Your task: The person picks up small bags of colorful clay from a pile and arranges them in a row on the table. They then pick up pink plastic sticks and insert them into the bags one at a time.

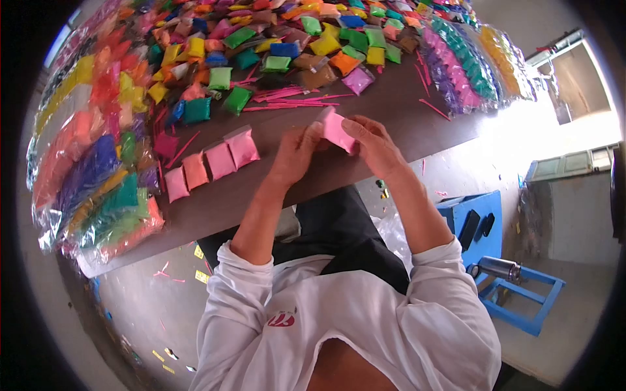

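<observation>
A pink packet [339,132] is held up over the table's near edge, between my two hands. My left hand [298,151] pinches its left side, where clear wrapping shows. The fingers of my right hand [373,144] close on its right side, thumb on the front face. To the left on the brown table [274,189], several pink and orange-pink packets [220,160] lie side by side in a slanting row. Thin pink sticks [293,101] lie loose just beyond my hands.
Many colourful packets [326,45] are piled at the back. Clear bags of packets stand at the left [98,163] and back right [460,65]. A blue stool [521,313] with a metal flask [499,268] is at the lower right, beside a blue box [492,202].
</observation>
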Action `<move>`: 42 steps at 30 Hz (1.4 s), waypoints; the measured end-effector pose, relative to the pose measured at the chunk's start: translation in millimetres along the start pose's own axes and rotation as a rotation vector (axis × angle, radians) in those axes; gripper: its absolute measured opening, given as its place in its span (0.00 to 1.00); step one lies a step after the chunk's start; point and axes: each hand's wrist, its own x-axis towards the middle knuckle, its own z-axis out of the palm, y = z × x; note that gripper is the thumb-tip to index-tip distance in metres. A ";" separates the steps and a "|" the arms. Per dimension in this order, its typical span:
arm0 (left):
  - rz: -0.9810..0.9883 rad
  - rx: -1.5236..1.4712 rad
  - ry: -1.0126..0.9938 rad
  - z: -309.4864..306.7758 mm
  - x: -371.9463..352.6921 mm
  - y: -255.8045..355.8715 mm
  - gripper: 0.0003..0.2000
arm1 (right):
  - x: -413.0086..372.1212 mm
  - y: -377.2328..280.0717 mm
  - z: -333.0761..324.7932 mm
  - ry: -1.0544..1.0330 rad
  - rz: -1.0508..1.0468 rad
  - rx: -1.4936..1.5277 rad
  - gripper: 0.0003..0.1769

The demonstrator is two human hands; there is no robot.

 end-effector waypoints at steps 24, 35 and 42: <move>0.530 0.533 0.050 23.0 -2.7 -8.6 0.12 | 83.9 -42.9 70.3 -0.183 -0.286 -0.829 0.17; 0.541 0.560 0.102 23.2 -5.2 -4.6 0.07 | 94.5 -6.4 102.0 -0.296 -0.344 -1.174 0.21; 0.358 0.639 -0.068 18.2 -5.8 0.8 0.07 | 91.1 -38.3 63.9 -0.099 -0.419 -1.031 0.12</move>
